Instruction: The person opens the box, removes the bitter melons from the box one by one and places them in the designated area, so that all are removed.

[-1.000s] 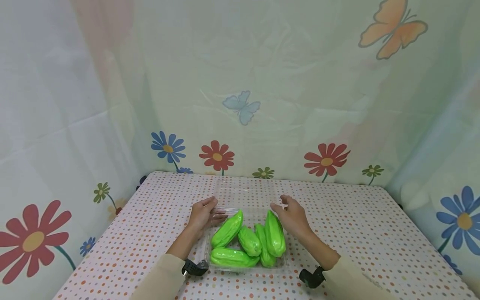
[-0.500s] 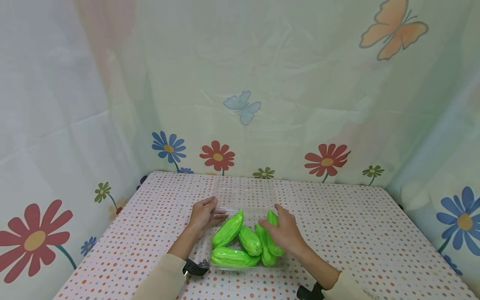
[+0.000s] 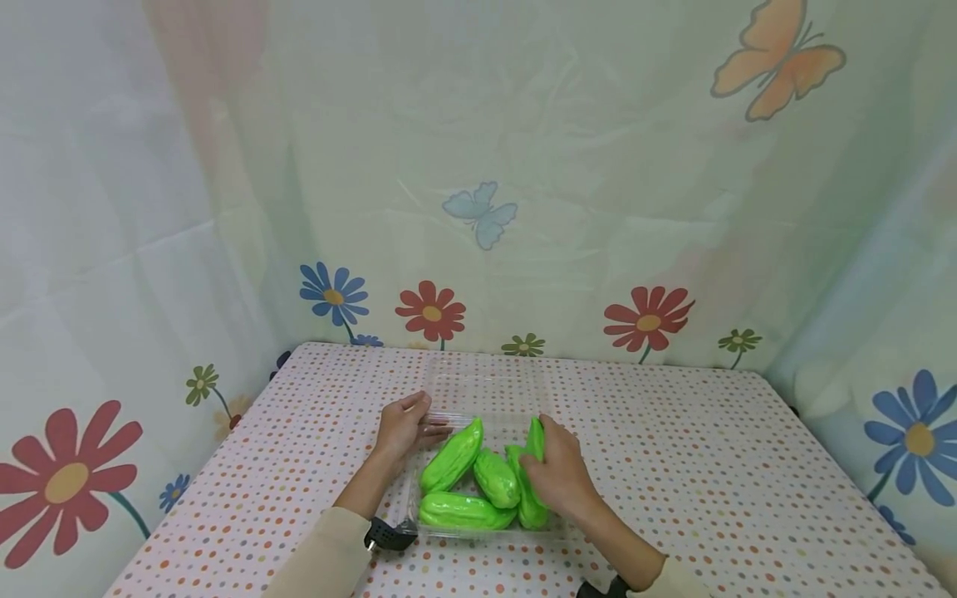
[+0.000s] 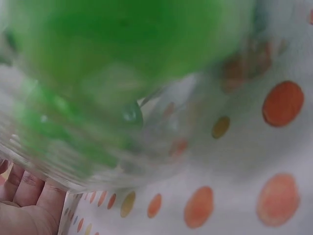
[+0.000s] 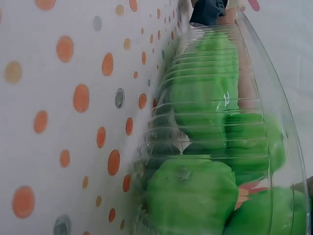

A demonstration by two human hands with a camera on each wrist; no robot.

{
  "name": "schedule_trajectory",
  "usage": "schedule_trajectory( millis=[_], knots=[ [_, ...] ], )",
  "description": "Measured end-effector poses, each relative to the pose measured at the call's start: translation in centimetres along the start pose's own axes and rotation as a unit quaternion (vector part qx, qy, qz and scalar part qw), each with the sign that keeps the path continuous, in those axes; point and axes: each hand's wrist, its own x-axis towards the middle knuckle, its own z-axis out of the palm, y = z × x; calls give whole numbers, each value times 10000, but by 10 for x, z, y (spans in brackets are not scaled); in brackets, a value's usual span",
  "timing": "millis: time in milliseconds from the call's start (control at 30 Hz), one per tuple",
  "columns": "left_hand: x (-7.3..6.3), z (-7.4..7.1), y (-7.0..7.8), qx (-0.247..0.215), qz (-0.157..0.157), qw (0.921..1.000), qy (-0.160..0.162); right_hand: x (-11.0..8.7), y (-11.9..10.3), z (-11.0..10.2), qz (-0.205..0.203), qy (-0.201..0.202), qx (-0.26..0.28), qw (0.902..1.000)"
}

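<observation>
A clear plastic clamshell box (image 3: 478, 536) sits on the table with its transparent lid (image 3: 486, 382) folded back. Several glossy green ridged gourds lie inside, among them a left one (image 3: 452, 457), a front one (image 3: 465, 511) and a middle one (image 3: 497, 479). At the box's back left corner my left hand (image 3: 402, 425) holds the edge, its fingers seen through the plastic. My right hand (image 3: 562, 469) grips the rightmost gourd (image 3: 536, 438), covering most of it. Through the box wall, the right wrist view shows a green gourd (image 5: 193, 191) close up.
A dotted cloth (image 3: 673, 448) covers the table. Behind it hangs a curtain (image 3: 598, 208) printed with flowers and butterflies, which also closes in both sides. Dark bands with small devices (image 3: 390, 534) sit on the wrists.
My right hand has moved left and down from beside the box onto the rightmost gourd and now grips it. The left hand stays at the box's corner.
</observation>
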Motion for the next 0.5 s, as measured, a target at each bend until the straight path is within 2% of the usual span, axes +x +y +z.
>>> schedule_trajectory(
  millis=[300, 500],
  knots=[
    [0, 1, -2, -19, 49, 10000, 40, -4, -3, 1, -66, 9, -197, 9998],
    [1, 1, -2, -111, 41, 9999, 78, -3, -4, 0, -204, 5, -104, 9997]
  ],
)
